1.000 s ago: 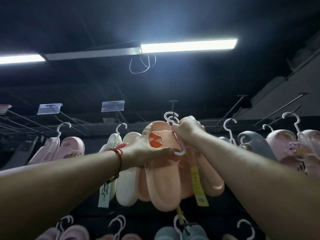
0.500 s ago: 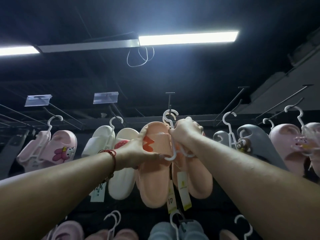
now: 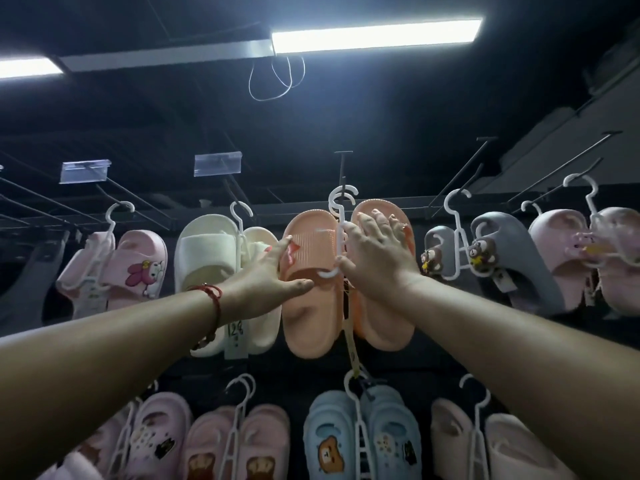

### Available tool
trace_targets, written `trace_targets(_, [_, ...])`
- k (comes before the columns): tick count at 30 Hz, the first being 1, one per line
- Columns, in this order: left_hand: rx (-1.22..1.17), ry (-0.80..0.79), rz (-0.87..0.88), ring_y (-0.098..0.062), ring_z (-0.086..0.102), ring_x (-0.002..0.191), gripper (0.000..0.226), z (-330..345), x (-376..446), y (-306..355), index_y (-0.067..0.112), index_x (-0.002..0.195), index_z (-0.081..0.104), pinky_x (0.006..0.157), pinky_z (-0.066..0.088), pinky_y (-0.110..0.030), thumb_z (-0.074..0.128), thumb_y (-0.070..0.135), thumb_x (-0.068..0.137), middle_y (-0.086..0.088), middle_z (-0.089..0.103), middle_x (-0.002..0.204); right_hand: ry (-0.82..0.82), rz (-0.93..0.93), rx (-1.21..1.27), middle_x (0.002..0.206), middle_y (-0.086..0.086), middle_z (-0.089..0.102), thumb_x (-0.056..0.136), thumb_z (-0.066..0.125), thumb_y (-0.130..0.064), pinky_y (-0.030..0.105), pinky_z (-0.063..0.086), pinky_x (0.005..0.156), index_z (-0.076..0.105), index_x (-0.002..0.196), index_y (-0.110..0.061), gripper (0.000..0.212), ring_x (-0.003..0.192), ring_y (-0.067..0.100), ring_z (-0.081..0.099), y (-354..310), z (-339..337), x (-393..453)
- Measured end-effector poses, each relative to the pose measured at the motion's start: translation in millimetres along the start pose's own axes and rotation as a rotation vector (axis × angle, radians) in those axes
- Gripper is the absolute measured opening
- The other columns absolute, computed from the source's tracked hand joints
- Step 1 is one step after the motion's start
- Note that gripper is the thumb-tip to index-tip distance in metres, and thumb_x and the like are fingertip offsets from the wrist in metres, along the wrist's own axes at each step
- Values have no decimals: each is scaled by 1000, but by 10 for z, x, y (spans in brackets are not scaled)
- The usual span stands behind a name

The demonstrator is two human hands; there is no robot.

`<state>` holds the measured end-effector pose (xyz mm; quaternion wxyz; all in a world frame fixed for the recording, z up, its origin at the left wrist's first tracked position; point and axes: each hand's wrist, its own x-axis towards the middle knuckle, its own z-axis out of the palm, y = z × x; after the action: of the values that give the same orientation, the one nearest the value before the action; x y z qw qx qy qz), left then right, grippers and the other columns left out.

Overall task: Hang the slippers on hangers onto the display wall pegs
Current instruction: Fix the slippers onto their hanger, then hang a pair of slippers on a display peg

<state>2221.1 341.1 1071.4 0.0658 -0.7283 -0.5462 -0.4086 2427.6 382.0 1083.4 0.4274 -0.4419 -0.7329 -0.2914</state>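
Display wall (image 3: 398,372): dark, far side of scene, fitted with metal pegs projecting toward the near side, filled across two visible rows with hung slippers.

Upper row, left to right: pink slippers with cartoon print (image 3: 138,268), cream slippers (image 3: 207,258), orange slippers (image 3: 308,306), grey slippers with bear charms (image 3: 498,258), pale pink slippers (image 3: 561,251) at far right. Lower row: pink pairs left, blue slippers (image 3: 360,441) centre, pale pair right.

Orange slippers: centre of upper row, between cream and grey pairs. Long axis near vertical, toes up, heels down, soles toward the wall, footbeds toward the near side. Two slippers side by side, clipped on a white hanger (image 3: 341,233) running vertically between them. Hanger hook at top, looped at the centre peg (image 3: 343,171); exact seating on the peg hard to confirm. Lower hanger arm curled under left slipper strap. Yellow tag (image 3: 350,341) hanging below between the heels.

Left hand (image 3: 273,278): placed on left slipper, thumb along lower edge of strap, fingers extended along the slipper's left side, spread narrow, touching rather than clasping.

Right hand (image 3: 375,251): laid flat over upper part of right slipper, fingers straight and slightly fanned, tips at the toe edge, thumb near the hanger stem.

Red cord bracelet (image 3: 213,299) on left wrist.

Ceiling light strips (image 3: 375,34) overhead.
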Motion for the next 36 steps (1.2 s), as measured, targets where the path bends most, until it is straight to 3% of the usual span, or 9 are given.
trace_targets(5, [361, -78, 134, -23, 15, 154, 93, -112, -492, -124, 48, 158, -1, 124, 22, -43, 61, 63, 89, 1, 2, 169, -91, -71, -14, 168, 5, 7, 100, 42, -51, 44, -10, 123, 21, 157, -26, 66, 155, 24, -7, -272, -129, -501])
trace_targets(7, [566, -110, 213, -22, 5, 156, 89, -136, -754, -231, 48, 157, -5, 124, 14, -39, 51, 69, 91, -1, -5, 170, -164, -113, -59, 168, 4, 6, 100, 43, -51, 44, -11, 124, 21, 157, -27, 66, 155, 23, -8, -430, -165, -758])
trace_targets(10, [644, -148, 308, -22, -1, 155, 86, -107, -1240, -481, 46, 158, -6, 122, 4, -32, 32, 80, 88, -3, -9, 169, -282, -147, -107, 167, 4, 11, 100, 43, -52, 45, -7, 125, 21, 157, -27, 66, 155, 23, -3, -684, -132, -1225])
trace_targets(14, [558, -209, 290, -22, 3, 155, 94, 105, -1907, -1007, 47, 156, -5, 124, 6, -38, 10, 83, 71, -5, -5, 170, -484, -84, -111, 166, 0, 17, 101, 41, -52, 40, -3, 124, 18, 158, -27, 67, 154, 21, 7, -1078, 20, -1976])
trace_targets(24, [297, -624, 155, -25, -1, 156, 96, 812, -4161, -2432, 50, 156, -5, 125, 7, -45, 12, 88, 69, 2, -12, 169, -1118, 380, 101, 168, 1, 10, 100, 45, -55, 43, 6, 124, 13, 160, -28, 73, 154, 24, 9, -2363, 831, -4676])
trace_targets(29, [230, -844, 76, -31, 15, 153, 98, 1383, -5422, -3063, 41, 160, 5, 120, 26, -49, 18, 87, 74, -5, 6, 169, -1326, 490, 122, 166, 8, 20, 99, 50, -47, 42, 25, 117, 13, 160, -26, 74, 148, 32, 28, -2911, 1221, -6066])
trace_targets(31, [237, -921, 51, -34, 28, 147, 94, 1614, -5924, -3269, 37, 159, 15, 114, 35, -46, 31, 85, 80, -9, 17, 166, -1359, 540, 165, 164, 10, 24, 96, 55, -48, 47, 34, 112, 8, 161, -27, 83, 143, 36, 35, -3043, 1331, -6602])
trace_targets(33, [214, -989, 31, -37, 36, 142, 88, 1835, -6469, -3468, 31, 158, 24, 109, 39, -45, 46, 77, 87, -12, 26, 163, -1421, 596, 161, 162, 11, 28, 95, 55, -50, 47, 34, 112, 19, 158, -22, 78, 142, 35, 34, -3143, 1415, -7133])
trace_targets(36, [152, -1113, -65, -38, 35, 145, 92, 2132, -7300, -3712, 24, 159, 28, 113, 37, -50, 35, 78, 83, -16, 23, 165, -1557, 660, 172, 160, 14, 31, 98, 53, -48, 45, 29, 116, 27, 157, -17, 71, 144, 34, 33, -3307, 1515, -7877])
